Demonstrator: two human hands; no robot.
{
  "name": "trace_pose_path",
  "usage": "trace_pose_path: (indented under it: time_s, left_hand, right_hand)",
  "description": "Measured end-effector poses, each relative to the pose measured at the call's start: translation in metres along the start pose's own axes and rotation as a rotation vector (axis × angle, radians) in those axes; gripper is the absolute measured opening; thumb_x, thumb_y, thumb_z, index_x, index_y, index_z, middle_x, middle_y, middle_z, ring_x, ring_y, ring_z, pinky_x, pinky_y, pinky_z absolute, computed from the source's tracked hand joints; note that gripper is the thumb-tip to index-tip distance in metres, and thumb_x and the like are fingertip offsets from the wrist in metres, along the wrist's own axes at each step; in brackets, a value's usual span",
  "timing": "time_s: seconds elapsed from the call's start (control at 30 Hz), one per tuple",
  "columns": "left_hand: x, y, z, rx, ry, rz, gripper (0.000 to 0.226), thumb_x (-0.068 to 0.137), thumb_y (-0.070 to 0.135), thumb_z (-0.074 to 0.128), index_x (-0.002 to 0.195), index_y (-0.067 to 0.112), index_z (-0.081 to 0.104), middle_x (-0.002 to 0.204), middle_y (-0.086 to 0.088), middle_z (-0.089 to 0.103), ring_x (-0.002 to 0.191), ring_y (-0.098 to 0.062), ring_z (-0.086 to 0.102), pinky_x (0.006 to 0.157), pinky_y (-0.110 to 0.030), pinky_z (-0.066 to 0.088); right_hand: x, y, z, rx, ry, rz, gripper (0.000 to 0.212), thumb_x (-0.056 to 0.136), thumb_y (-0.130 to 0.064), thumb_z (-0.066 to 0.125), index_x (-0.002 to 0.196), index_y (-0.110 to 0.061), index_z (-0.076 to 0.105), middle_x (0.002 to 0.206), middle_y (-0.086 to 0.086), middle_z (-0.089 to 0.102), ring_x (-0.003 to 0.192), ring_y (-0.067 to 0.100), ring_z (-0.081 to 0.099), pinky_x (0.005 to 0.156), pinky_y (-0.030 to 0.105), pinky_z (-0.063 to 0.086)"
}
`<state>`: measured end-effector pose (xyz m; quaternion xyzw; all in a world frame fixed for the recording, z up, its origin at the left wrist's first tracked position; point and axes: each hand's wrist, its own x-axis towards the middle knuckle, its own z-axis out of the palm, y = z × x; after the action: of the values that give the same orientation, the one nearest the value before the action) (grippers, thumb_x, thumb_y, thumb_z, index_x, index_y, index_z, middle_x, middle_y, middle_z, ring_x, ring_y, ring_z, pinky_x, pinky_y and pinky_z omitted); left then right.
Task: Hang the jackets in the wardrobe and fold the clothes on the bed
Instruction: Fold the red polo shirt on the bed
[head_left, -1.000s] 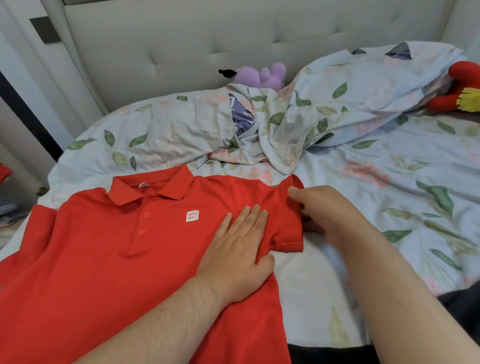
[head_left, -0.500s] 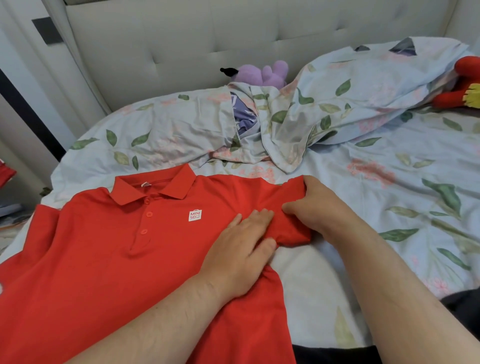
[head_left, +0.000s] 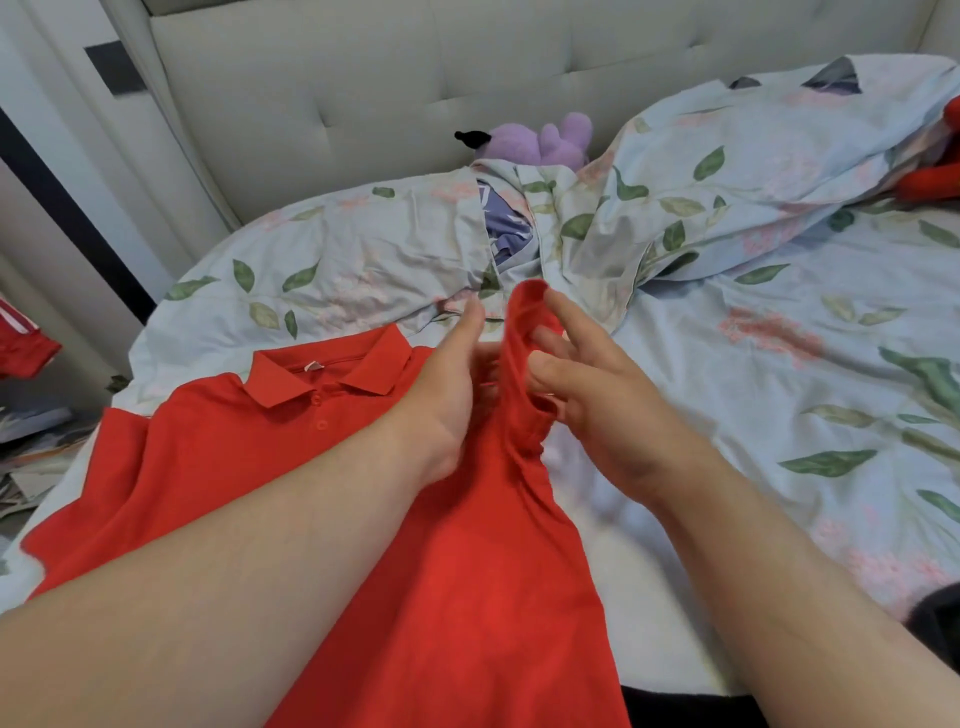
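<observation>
Looking down at a red polo shirt (head_left: 218, 467) spread front-up on a bed (head_left: 779, 467) with a leafy floral sheet, collar toward the padded headboard (head_left: 363, 104), body running down toward the viewer. Holding one short sleeve (head_left: 522, 317) raised off the sheet, upright between two bare hands. Pinching that sleeve with the right hand (head_left: 597, 400): thumb on the near side of the cloth, middle fingers tucked into it, index finger stretched out straight. Touching the sleeve's other side with the left hand (head_left: 452, 384), thumb pointing up, fingers hidden behind the red cloth, so cannot tell whether gripping or lying flat. Farther back, against the headboard: a rumpled floral duvet (head_left: 727, 171), a purple soft toy (head_left: 550, 137), and a red soft toy (head_left: 930, 176) at the right edge.
</observation>
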<state>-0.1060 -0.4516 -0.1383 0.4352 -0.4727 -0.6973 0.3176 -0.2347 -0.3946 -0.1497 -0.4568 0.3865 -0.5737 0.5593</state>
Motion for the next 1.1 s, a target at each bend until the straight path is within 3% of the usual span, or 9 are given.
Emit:
trace_pose_path:
  time_s: [0.07,0.17,0.27,0.43,0.6,0.73,0.83,0.97,1.1]
  left_hand:
    - [-0.002,0.016,-0.006,-0.08,-0.012,-0.05,0.07,0.083,0.074,0.047,0.106,0.013,0.071,0.089,-0.011,0.074,0.075,-0.027,0.071,0.061,-0.031,0.057]
    - [0.005,0.019,-0.005,-0.026,0.071,-0.154,0.019,0.091,0.026,0.056,0.092,0.008,0.061,0.08,-0.014,0.063,0.067,-0.027,0.062,0.065,-0.034,0.053]
    - [0.011,0.008,-0.008,-0.05,0.275,-0.178,0.02,0.089,-0.005,0.037,0.094,-0.001,0.056,0.083,-0.019,0.06,0.07,-0.03,0.061,0.064,-0.037,0.057]
    - [0.022,0.006,-0.011,-0.038,0.347,-0.19,0.017,0.088,-0.008,0.038,0.08,-0.001,0.051,0.057,-0.011,0.059,0.046,-0.024,0.06,0.046,-0.029,0.054]
    - [0.033,0.022,-0.002,0.027,0.288,-0.218,0.015,0.094,0.008,0.061,0.079,0.005,0.061,0.05,-0.006,0.065,0.042,-0.017,0.064,0.047,-0.028,0.053]
    - [0.049,0.026,0.001,0.016,0.297,-0.186,0.015,0.096,0.011,0.062,0.082,0.007,0.062,0.063,-0.007,0.067,0.062,-0.019,0.063,0.06,-0.034,0.054]
    - [0.059,0.007,-0.013,0.284,0.38,-0.091,0.004,0.097,0.011,0.061,0.094,0.009,0.059,0.083,-0.008,0.065,0.072,-0.022,0.062,0.073,-0.036,0.055]
    - [0.055,-0.007,-0.036,0.883,0.581,0.197,0.039,0.088,0.023,0.072,0.121,0.012,0.053,0.103,-0.003,0.056,0.1,-0.025,0.055,0.079,-0.025,0.041]
    - [0.017,-0.016,-0.033,1.075,0.622,0.581,0.051,0.091,0.021,0.066,0.137,0.006,0.05,0.136,-0.014,0.049,0.13,-0.03,0.043,0.108,-0.028,0.026]
  right_hand:
    - [-0.001,0.002,0.006,0.022,-0.068,0.02,0.053,0.086,-0.016,0.061,0.124,-0.052,0.05,0.134,-0.003,0.056,0.101,0.014,0.07,0.09,0.029,0.054]
    - [-0.001,0.0,0.007,0.007,0.091,0.029,0.046,0.093,0.006,0.047,0.112,-0.034,0.061,0.112,0.008,0.068,0.077,0.014,0.07,0.075,0.029,0.058]
    - [0.001,0.004,0.0,-0.497,0.179,0.064,0.024,0.083,-0.005,0.056,0.098,-0.023,0.062,0.081,0.002,0.067,0.06,0.01,0.06,0.063,0.036,0.054]
    - [-0.004,0.011,-0.002,-1.029,-0.097,0.219,0.084,0.052,-0.057,0.077,0.122,-0.03,0.039,0.104,-0.007,0.053,0.083,0.006,0.055,0.063,0.023,0.04]
    - [-0.005,0.015,-0.002,-1.342,-0.046,0.136,0.031,0.076,-0.027,0.068,0.089,-0.021,0.04,0.085,-0.003,0.055,0.075,0.016,0.053,0.058,0.031,0.04]
    - [-0.009,0.004,0.002,-1.433,-0.073,0.061,0.021,0.074,-0.008,0.053,0.075,-0.021,0.037,0.076,-0.002,0.051,0.065,0.017,0.047,0.052,0.031,0.034]
    - [-0.015,0.006,0.009,-1.558,-0.186,0.099,0.027,0.077,-0.008,0.052,0.074,-0.023,0.029,0.076,-0.004,0.045,0.063,0.015,0.042,0.05,0.029,0.027]
    - [-0.017,-0.002,0.008,-1.516,-0.333,0.276,0.015,0.078,-0.018,0.053,0.078,-0.024,0.04,0.081,-0.004,0.051,0.068,0.012,0.048,0.053,0.028,0.034]
    - [-0.01,-0.006,0.01,-1.211,-0.153,0.195,0.021,0.069,-0.034,0.051,0.076,-0.019,0.063,0.08,-0.003,0.066,0.076,0.017,0.061,0.067,0.036,0.052]
